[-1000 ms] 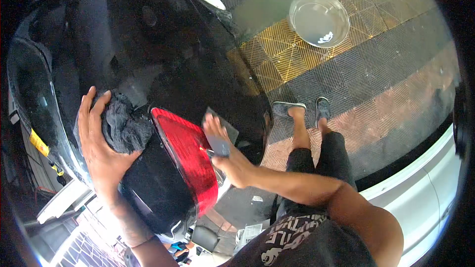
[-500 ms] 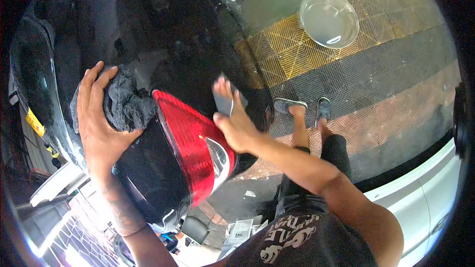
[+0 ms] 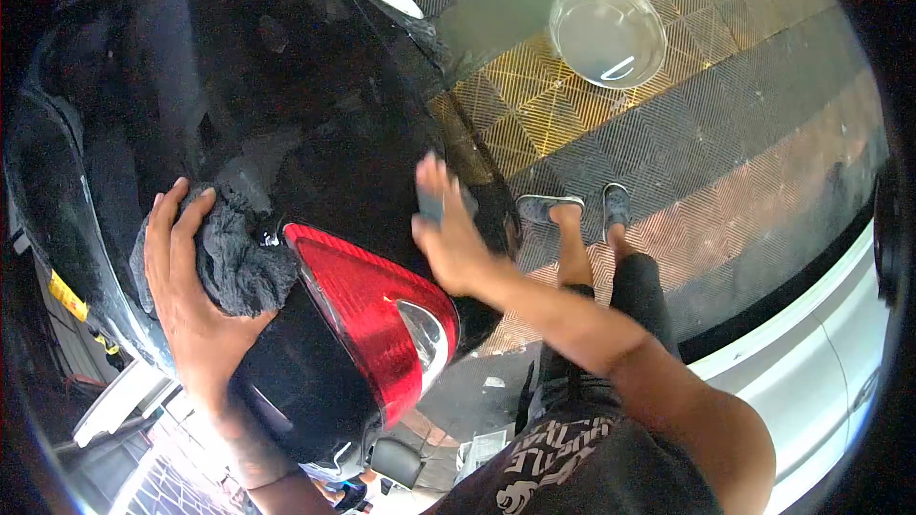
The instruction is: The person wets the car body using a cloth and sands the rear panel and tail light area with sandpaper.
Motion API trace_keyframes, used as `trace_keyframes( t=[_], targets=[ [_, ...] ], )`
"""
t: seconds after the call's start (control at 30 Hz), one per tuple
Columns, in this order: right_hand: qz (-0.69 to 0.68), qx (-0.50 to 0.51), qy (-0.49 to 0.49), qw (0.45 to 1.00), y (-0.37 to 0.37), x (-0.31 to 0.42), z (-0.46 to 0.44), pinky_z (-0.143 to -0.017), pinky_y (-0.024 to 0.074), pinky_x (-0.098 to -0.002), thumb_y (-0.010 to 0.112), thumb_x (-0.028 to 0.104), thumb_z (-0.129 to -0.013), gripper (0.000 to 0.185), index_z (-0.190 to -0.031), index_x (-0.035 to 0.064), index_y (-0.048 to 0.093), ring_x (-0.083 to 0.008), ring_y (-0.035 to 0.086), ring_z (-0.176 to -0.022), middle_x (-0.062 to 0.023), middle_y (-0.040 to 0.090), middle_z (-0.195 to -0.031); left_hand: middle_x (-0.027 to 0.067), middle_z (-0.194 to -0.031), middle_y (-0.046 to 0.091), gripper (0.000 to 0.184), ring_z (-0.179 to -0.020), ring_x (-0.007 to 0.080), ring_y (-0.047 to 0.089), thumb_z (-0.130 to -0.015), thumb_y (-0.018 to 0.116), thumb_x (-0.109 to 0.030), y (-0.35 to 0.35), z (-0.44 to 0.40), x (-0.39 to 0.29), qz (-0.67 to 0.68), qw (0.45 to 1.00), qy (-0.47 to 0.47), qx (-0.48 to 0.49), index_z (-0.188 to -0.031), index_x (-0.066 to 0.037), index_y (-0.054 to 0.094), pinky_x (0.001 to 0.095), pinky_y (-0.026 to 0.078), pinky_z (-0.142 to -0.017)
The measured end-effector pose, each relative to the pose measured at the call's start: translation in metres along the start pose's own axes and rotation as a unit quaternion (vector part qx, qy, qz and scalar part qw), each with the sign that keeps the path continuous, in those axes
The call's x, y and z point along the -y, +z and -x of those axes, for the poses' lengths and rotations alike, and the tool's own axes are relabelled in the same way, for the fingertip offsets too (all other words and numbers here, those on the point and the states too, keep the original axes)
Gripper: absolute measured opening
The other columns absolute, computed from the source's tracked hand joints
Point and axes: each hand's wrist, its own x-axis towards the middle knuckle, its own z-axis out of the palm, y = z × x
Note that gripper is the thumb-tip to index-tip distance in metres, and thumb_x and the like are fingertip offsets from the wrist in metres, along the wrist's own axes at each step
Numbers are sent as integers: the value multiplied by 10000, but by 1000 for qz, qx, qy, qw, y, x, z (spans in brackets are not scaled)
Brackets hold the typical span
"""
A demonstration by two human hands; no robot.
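A dark grey cloth lies bunched on the black car body, with my left hand closed over it, thumb and fingers around its folds. On the other side of the red tail light, my right hand presses against the car's side panel. Under its fingers is a small, flat grey piece, mostly covered and blurred, so its kind is unclear. The light's clear lens faces down toward my body.
A round see-through tub of cloudy liquid stands on the yellow and grey grid floor tiles. A white car is parked at the right. A dark chair shows below the tail light.
The camera view has shifted, so the car sits lower in it. My right hand has moved up along the panel relative to the tail light. My left hand stays on the cloth.
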Motion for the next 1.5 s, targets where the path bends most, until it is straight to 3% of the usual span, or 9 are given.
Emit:
trace_keyframes(
  t=[0.4,0.57,0.73,0.87,1.0,1.07,1.23,1.4,1.5],
  targets=[
    [-114,38,23,992,-17,-67,-117,-1269,94,-460,422,204,-970,694,-1572,-48,190,-379,92,-1555,-266,137,-1658,147,-1518,464,969,-1456,394,355,-428,821,-98,0,1,-2,11,1000,-15,16,-1362,-99,562,496,278,-1201],
    [-118,91,-27,988,-29,-49,-30,-1269,88,-450,422,179,-941,735,-1591,-28,146,-369,65,-1561,-254,81,-1673,143,-1522,457,966,-1461,396,348,-423,830,-109,-1,-1,-3,9,999,-20,28,-1353,-110,568,504,275,-1203],
    [-214,69,37,974,-26,-75,-130,-1273,100,-425,425,192,-943,738,-1586,-34,142,-372,73,-1558,-262,105,-1665,153,-1514,464,963,-1456,398,352,-429,836,-146,0,1,-7,12,999,-17,29,-1353,-100,570,512,271,-1200],
    [-50,73,-75,993,-17,-20,-13,-1273,59,-476,492,151,-914,795,-1581,-68,120,-375,35,-1564,-257,45,-1674,159,-1506,472,974,-1453,398,357,-426,842,-172,1,0,-2,5,1000,-5,26,-1357,-92,569,515,267,-1199],
    [-11,46,-85,995,-13,-28,-66,-1268,76,-499,468,141,-934,761,-1572,-83,119,-421,32,-1553,-295,52,-1659,156,-1509,468,980,-1451,398,359,-426,844,-164,0,-1,-5,3,1000,-12,21,-1363,-96,564,512,268,-1198],
    [-51,36,-63,996,-17,-24,-101,-1268,74,-497,462,145,-927,745,-1553,-103,144,-425,30,-1552,-311,46,-1653,151,-1512,464,993,-1449,398,363,-421,839,-152,-1,1,-4,14,999,-13,34,-1372,-102,558,509,270,-1196],
    [-142,92,-135,976,-3,41,31,-1261,32,-516,502,166,-883,854,-1581,-81,77,-436,-5,-1551,-310,12,-1657,144,-1510,466,1029,-1450,394,361,-394,827,-134,0,0,-3,11,999,-10,34,-1385,-111,554,506,272,-1197],
    [-58,40,-37,997,-10,-6,-67,-1263,68,-515,480,154,-867,835,-1542,-155,97,-450,36,-1545,-350,35,-1635,154,-1503,469,981,-1442,387,377,-442,820,-106,-2,0,-6,7,999,-11,34,-1389,-115,565,489,288,-1198],
    [11,41,-87,995,-6,6,-56,-1264,87,-509,473,145,-856,830,-1550,-132,112,-444,57,-1545,-337,56,-1639,167,-1486,476,886,-1421,383,403,-502,816,-93,-8,1,-7,3,999,-6,49,-1357,-113,581,478,322,-1182]
  ],
)
